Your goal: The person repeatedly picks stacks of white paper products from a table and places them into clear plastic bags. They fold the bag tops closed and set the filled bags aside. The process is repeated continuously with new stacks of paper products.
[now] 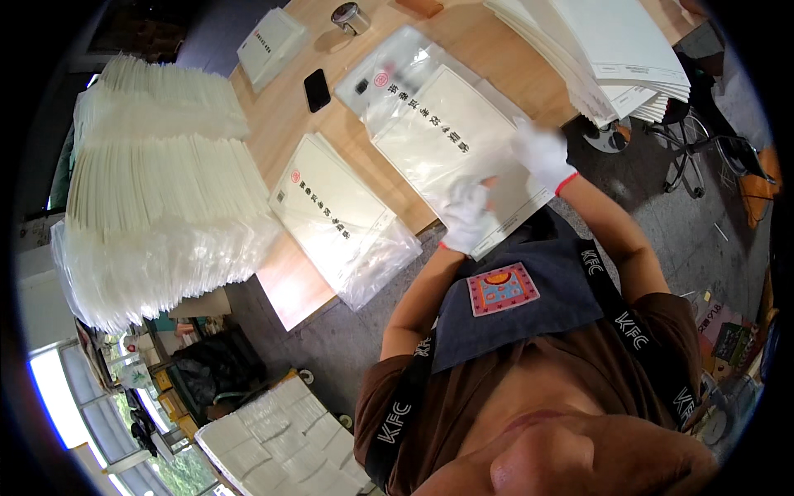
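Observation:
Both my hands wear white gloves. My left hand (465, 217) grips the near edge of a cream booklet (451, 136) that lies partly inside a clear plastic sleeve (389, 78) on the wooden table (289, 281). My right hand (542, 153) holds the same booklet at its right edge. A second cream booklet in a clear bag (339, 211) lies to the left, near the table's front edge.
A tall heap of bagged booklets (157, 190) fills the left. A stack of white sheets (612, 50) sits at the far right. A black phone (317, 89), a tape roll (351, 16) and a white box (271, 43) lie farther back. An office chair (703, 149) stands right.

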